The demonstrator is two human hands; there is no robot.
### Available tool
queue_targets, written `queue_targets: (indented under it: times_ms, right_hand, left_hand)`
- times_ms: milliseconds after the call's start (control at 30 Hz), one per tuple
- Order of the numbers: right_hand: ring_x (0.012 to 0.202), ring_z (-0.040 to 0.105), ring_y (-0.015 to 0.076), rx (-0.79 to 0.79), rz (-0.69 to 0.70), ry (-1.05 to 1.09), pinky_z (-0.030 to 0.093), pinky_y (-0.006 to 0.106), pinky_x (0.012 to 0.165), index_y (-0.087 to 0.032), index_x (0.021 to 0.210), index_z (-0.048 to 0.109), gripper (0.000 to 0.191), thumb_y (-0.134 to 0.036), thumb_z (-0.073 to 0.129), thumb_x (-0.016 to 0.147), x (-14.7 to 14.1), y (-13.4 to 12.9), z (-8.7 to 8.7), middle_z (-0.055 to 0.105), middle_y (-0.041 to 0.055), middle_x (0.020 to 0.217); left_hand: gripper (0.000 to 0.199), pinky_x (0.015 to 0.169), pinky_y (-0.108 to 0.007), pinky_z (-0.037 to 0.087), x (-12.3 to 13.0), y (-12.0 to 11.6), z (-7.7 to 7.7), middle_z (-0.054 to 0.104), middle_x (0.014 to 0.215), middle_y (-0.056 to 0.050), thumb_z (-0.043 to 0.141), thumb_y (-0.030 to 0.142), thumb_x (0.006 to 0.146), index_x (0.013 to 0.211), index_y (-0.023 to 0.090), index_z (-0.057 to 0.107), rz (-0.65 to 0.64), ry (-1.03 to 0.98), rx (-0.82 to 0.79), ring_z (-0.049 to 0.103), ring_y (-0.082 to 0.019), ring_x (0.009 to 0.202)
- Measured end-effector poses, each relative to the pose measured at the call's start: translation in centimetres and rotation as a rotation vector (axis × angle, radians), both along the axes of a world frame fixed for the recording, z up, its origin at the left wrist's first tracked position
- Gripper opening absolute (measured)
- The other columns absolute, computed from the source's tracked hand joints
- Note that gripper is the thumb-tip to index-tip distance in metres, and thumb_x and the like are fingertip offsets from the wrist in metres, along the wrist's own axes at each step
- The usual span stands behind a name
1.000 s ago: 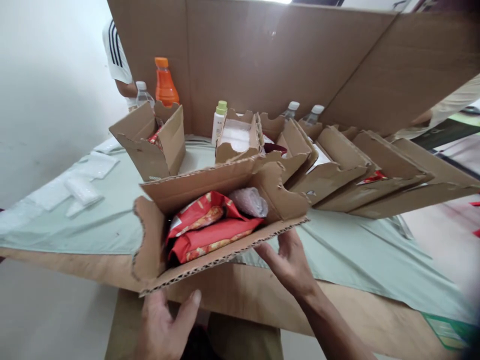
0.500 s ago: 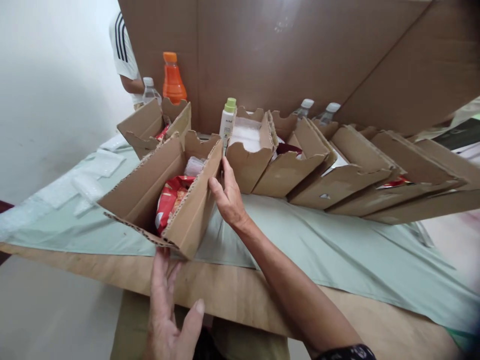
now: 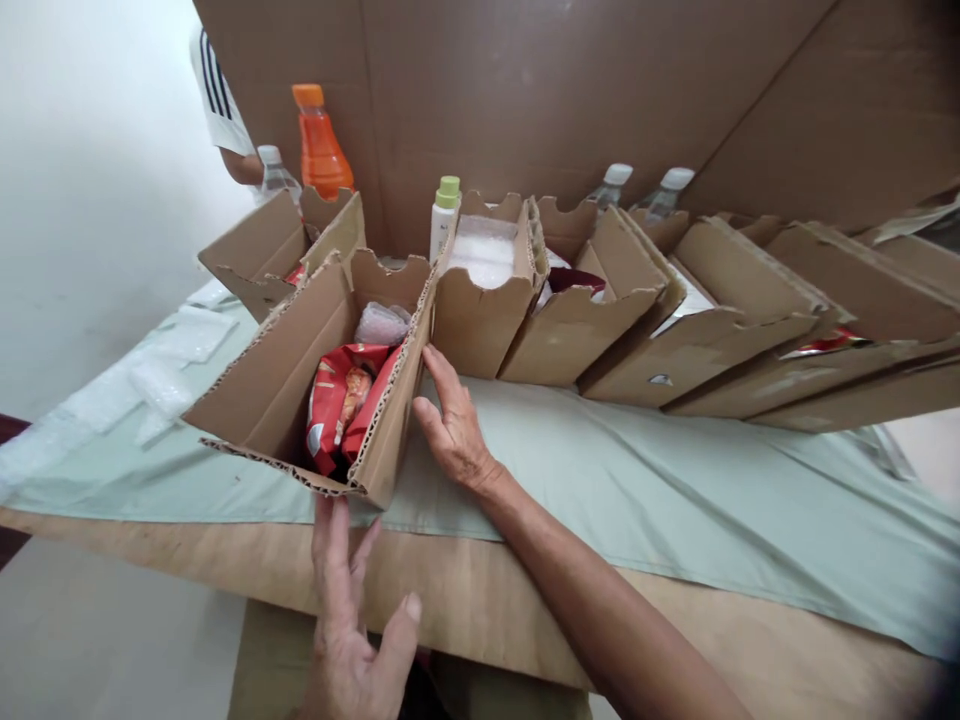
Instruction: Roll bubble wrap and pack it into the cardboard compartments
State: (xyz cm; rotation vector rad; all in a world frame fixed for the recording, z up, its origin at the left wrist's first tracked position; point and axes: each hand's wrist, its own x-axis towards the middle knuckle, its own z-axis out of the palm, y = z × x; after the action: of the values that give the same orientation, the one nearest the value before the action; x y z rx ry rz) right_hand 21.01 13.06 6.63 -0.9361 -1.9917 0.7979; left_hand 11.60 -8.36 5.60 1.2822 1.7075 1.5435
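An open cardboard box (image 3: 259, 375) stands near the table's front, angled, its open top facing me. Inside lie a red packet (image 3: 334, 405) and a bubble-wrapped item (image 3: 381, 324) behind it. My left hand (image 3: 351, 620) is open at the near end of the box, fingertips against its lower front edge and partly hidden by it. On the box's right side, my right hand (image 3: 454, 432) is open, fingers extended along the outer wall near its far end. Just beyond that hand stands another box (image 3: 480, 330) with bubble-wrapped contents.
Several more open boxes (image 3: 581, 335) lean in a row to the right. Behind are an orange bottle (image 3: 322, 150), a green-capped bottle (image 3: 444, 220) and clear bottles (image 3: 615, 185). Bubble wrap (image 3: 161, 380) lies left on the green cloth (image 3: 555, 450). A person's sleeve (image 3: 217, 90) shows behind.
The box's far right corner has come closer to the neighbouring box, covering more of the green-capped bottle. My right hand has slid lower along its side. The view has shifted slightly.
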Motion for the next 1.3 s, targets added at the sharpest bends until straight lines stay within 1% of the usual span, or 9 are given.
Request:
queue_targets:
  times_ms: [167,333,533,700,867,933,1000,1100,1300]
  right_hand:
    - [0.156,0.037,0.0299,0.153,0.034,-0.134,0.037,0.050,0.120,-0.024,0.166,0.035,0.073,-0.061,0.040,0.103,-0.3,-1.4,0.9,0.035,0.0111,0.172]
    - [0.149,0.045,0.0298,0.197,0.014,-0.091,0.039,0.047,0.116,-0.022,0.160,0.043,0.067,-0.058,0.042,0.103,-0.4,-1.7,0.1,0.044,0.0119,0.167]
    - [0.120,0.065,0.0275,-0.025,-0.176,0.157,0.044,0.046,0.107,-0.020,0.136,0.062,0.051,-0.053,0.045,0.100,-0.6,-1.0,-1.3,0.067,0.0127,0.139]
    - [0.097,0.068,0.0234,-0.157,-0.234,0.215,0.051,0.039,0.091,-0.021,0.110,0.066,0.032,-0.044,0.047,0.098,-0.9,-0.2,-2.2,0.075,0.0087,0.109]
    - [0.092,0.069,0.0213,-0.229,-0.260,0.251,0.053,0.036,0.087,-0.022,0.109,0.065,0.029,-0.042,0.048,0.098,-0.7,0.2,-2.4,0.076,0.0066,0.103]
    - [0.094,0.070,0.0211,-0.246,-0.267,0.255,0.053,0.036,0.087,-0.022,0.109,0.066,0.029,-0.042,0.048,0.098,-0.7,0.2,-2.4,0.076,0.0065,0.104]
    - [0.095,0.070,0.0213,-0.259,-0.269,0.254,0.053,0.036,0.088,-0.022,0.108,0.066,0.028,-0.042,0.049,0.098,-0.7,0.1,-2.3,0.076,0.0063,0.104]
    - [0.095,0.071,0.0219,-0.276,-0.262,0.248,0.053,0.037,0.088,-0.023,0.106,0.068,0.028,-0.043,0.051,0.096,-0.8,0.2,-2.4,0.077,0.0061,0.103]
    - [0.093,0.070,0.0240,-0.305,-0.247,0.241,0.052,0.039,0.086,-0.022,0.105,0.069,0.031,-0.045,0.051,0.094,-0.7,0.4,-2.4,0.077,0.0075,0.103]
  left_hand:
    - [0.081,0.123,-0.055,0.045,0.0,0.0,-0.7,0.015,0.179,-0.009,0.059,0.022,0.099,0.169,0.036,0.020,0.008,0.000,-0.017,0.027,-0.037,0.162]
    - [0.084,0.123,-0.060,0.043,-1.7,0.6,-1.7,0.024,0.176,-0.012,0.065,0.024,0.097,0.169,0.035,0.022,-0.025,0.039,0.005,0.031,-0.038,0.161]
    - [0.082,0.125,-0.066,0.038,-4.1,2.2,0.5,0.035,0.171,-0.010,0.063,0.025,0.098,0.168,0.039,0.023,-0.078,0.199,-0.035,0.041,-0.037,0.155]
    - [0.065,0.121,-0.062,0.045,-6.1,7.6,2.9,0.050,0.161,-0.012,0.061,0.025,0.095,0.157,0.030,0.046,-0.186,0.499,-0.013,0.048,-0.035,0.150]
    - [0.040,0.119,-0.063,0.046,-8.3,15.4,3.1,0.065,0.144,-0.013,0.064,0.028,0.087,0.126,0.021,0.071,-0.278,0.665,0.056,0.050,-0.038,0.146]
    - [0.030,0.107,-0.059,0.057,-8.9,17.4,2.8,0.071,0.132,-0.013,0.064,0.029,0.085,0.111,0.021,0.075,-0.251,0.646,0.044,0.053,-0.039,0.142]
    - [0.028,0.081,-0.045,0.067,-9.3,18.3,2.4,0.071,0.125,-0.013,0.062,0.028,0.085,0.108,0.021,0.076,-0.183,0.582,0.026,0.059,-0.037,0.133]
    - [0.036,0.059,-0.031,0.062,-9.6,18.6,1.5,0.065,0.136,-0.015,0.061,0.029,0.085,0.118,0.021,0.073,-0.107,0.518,0.006,0.062,-0.035,0.129]
    - [0.034,0.095,-0.049,0.064,-10.5,17.5,1.5,0.058,0.150,-0.015,0.062,0.028,0.088,0.120,0.021,0.072,-0.114,0.637,0.024,0.057,-0.036,0.140]
